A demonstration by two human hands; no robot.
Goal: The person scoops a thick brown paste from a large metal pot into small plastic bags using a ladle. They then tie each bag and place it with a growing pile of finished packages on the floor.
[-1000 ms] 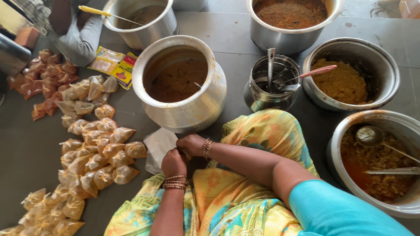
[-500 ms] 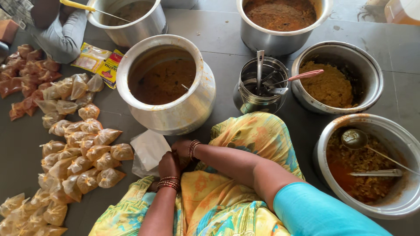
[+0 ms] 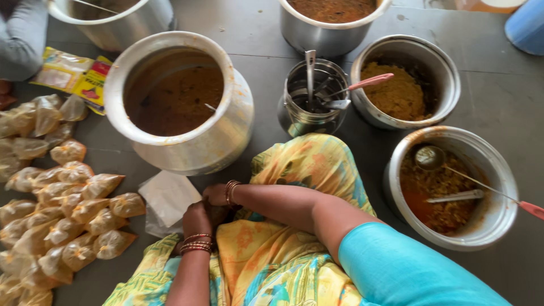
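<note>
At the far left, tied clear bags of yellowish food lie heaped on the grey floor, just beside a stack of empty clear plastic bags. The left hand and right hand meet at that stack's right edge, fingers curled onto it, though I cannot tell what they pinch. Behind stands a big curry pot, then a steel utensil holder and two food pots.

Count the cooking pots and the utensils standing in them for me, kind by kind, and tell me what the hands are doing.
Large metal pots: 5, such as the big curry pot
Small steel utensil can: 1
Pink-handled utensils: 2
Total: 8
Filled tied bags lie at the side, too many to count. The left hand and right hand meet by a stack of empty plastic bags.
</note>
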